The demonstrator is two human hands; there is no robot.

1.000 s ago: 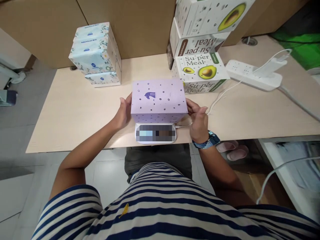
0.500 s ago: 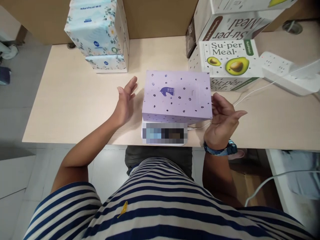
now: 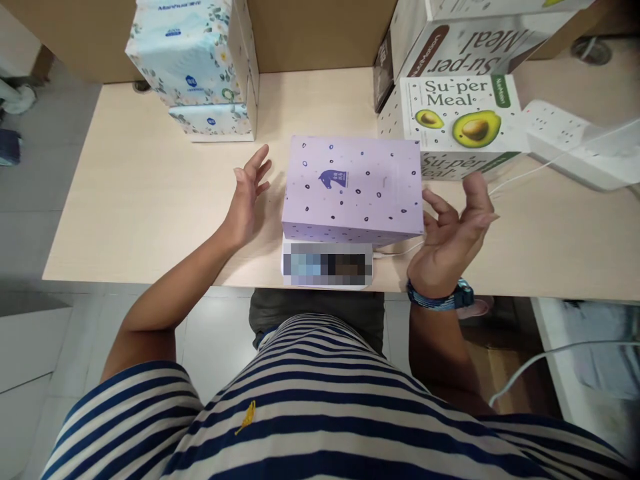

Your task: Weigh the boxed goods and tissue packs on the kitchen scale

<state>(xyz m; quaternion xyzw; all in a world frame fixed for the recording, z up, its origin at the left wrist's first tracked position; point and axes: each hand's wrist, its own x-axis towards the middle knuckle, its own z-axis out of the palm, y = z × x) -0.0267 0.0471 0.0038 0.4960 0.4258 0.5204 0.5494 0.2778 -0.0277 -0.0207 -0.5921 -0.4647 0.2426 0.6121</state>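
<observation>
A purple box (image 3: 353, 187) with small dark ring marks and a horse-head logo rests on a white scale-like device (image 3: 287, 283) near the table's front edge. The device's front panel is blurred out and its top is mostly hidden under the box. My left hand (image 3: 246, 200) is held to the left of the box, fingers spread, apart from it and holding nothing. On the box's right side, my right hand (image 3: 447, 233) has its fingers apart and palm turned up. Its fingertips come very close to the box's edge; whether they touch, I cannot tell.
Blue floral tissue packs (image 3: 187, 60) are stacked at the back left. At the back right stand white Su-per Meal boxes (image 3: 460, 113) with avocado pictures. A white power strip (image 3: 555, 130) lies beyond them, and a thin white cable (image 3: 530, 170) crosses the wooden table (image 3: 130, 180).
The fingers of my right hand have opened wider, with the index finger lifting away from the box. My left hand has shifted only slightly. The box stays on the device.
</observation>
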